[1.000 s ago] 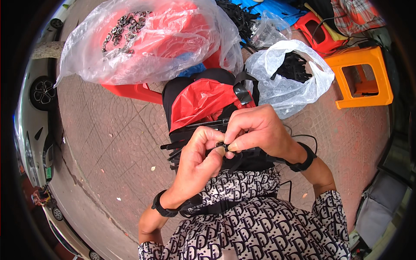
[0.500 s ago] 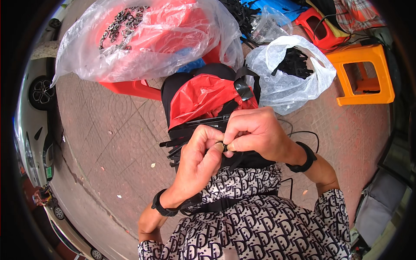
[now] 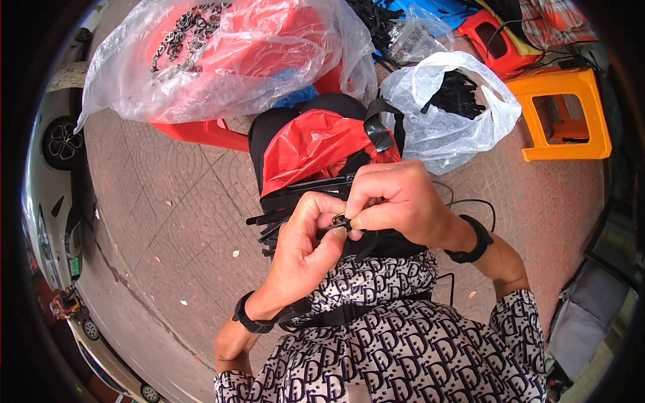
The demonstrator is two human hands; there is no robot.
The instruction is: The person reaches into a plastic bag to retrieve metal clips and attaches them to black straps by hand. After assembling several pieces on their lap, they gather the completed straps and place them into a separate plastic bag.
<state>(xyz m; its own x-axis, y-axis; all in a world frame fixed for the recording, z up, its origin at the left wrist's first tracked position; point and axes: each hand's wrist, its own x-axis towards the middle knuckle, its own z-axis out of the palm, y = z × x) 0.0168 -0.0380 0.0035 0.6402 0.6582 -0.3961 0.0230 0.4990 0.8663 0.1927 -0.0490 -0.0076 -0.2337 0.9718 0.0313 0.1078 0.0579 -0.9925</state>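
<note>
The step in hand seems to be close fingertip work on a small dark fitting (image 3: pixel 342 220), which sits between the two hands; the left hand (image 3: pixel 306 242) pinches it between thumb and fingers, along with what looks like a black strip (image 3: pixel 328 230), and the right hand (image 3: pixel 401 201) nips its other side. The next move, I judge, calls for a steady left pinch and fine control from the right, since the piece is tiny and mostly covered. Ahead on the left, a large clear bag (image 3: pixel 127 87) is spread out with dark metal links (image 3: pixel 180 39) in or on it, I cannot tell which. To its right, an open white bag (image 3: pixel 423 138) holds black pieces (image 3: pixel 457 97), and beyond that a smaller clear bag (image 3: pixel 415 39) has contents too blurred to name. Crumpled red plastic (image 3: pixel 306 148) lies just ahead of the hands
</note>
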